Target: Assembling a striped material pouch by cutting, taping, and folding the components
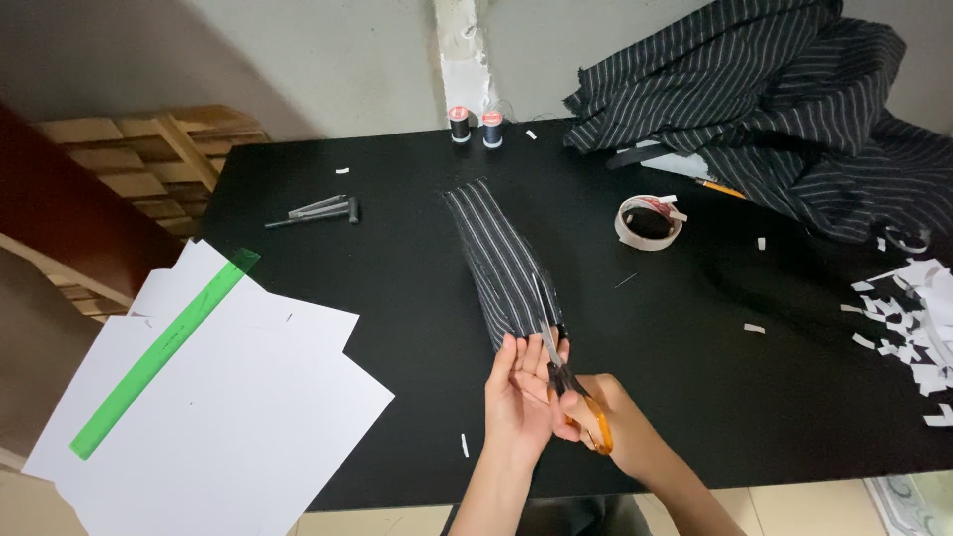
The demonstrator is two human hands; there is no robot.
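A long strip of dark striped fabric (498, 256) lies on the black table (397, 298), running from the middle toward me. My left hand (516, 389) pinches its near end, palm turned inward. Orange-handled scissors (568, 382) are gripped in my right hand (608, 419), and their blades point up into the near end of the strip, beside my left fingers. Whether the blades are cutting the cloth is hard to tell.
White paper sheets (228, 397) with a green ruler (164, 347) overhang the table's left edge. A roll of tape (648, 221), two thread spools (476, 127), a metal tool (316, 210), a heap of striped cloth (784, 109) and paper scraps (908, 328) lie around.
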